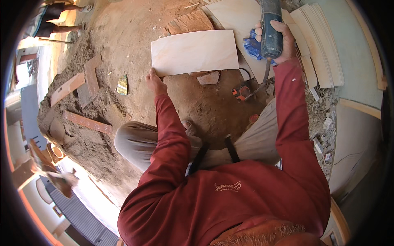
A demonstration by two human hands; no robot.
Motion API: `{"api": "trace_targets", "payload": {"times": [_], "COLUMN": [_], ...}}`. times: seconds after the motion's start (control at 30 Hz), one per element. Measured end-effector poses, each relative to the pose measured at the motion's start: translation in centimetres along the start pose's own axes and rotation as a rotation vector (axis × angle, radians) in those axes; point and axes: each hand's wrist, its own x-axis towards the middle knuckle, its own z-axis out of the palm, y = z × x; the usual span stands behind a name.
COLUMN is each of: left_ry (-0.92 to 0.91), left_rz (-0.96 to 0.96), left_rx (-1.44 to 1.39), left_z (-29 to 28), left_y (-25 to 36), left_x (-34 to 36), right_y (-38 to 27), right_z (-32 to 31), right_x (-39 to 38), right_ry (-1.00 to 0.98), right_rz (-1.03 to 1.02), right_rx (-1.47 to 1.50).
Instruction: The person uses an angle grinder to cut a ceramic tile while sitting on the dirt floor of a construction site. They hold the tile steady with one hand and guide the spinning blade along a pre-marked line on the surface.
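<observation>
My left hand (155, 83) grips the lower left corner of a pale rectangular tile (193, 52), which lies raised over rubble pieces on the dirt. My right hand (285, 43) holds a dark blue-grey power tool (271, 29) up at the top right, its grey cord hanging down; the tool's head is cut off by the frame edge. Behind it a crumpled blue plastic bag (253, 46) lies on larger tile sheets. An orange and black tool, apparently a tape measure (240, 92), rests below the tile, near a broken stone piece (208, 78).
Stacked cut tiles (324, 49) stand at the right beside a pale wall (365, 74) and rubble. Wooden offcuts (88, 121), a yellow packet (122, 85) and loose soil lie left. Another person's legs (61, 28) show at the upper left. My bent legs are below the tile.
</observation>
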Motion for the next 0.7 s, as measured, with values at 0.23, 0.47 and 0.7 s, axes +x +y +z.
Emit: {"api": "trace_targets", "payload": {"times": [0.23,0.47,0.7], "left_ry": [0.024,-0.033,0.152], "left_rz": [-0.216,-0.183,-0.312], "left_rx": [-0.154,-0.124,-0.139], "left_z": [4.2,4.2,6.6], "left_y": [-3.4,-3.4,-2.0], "left_x": [-10.1,-8.7,-14.3], "right_y": [-0.7,-0.8,-0.9], "right_z": [-1.6,-2.8,-4.3], "right_x": [-0.7,-1.5,-1.3], "right_ry": [0.020,0.035,0.003], "right_rz": [-0.030,0.001,0.045], "right_rx": [0.049,0.000,0.041]}}
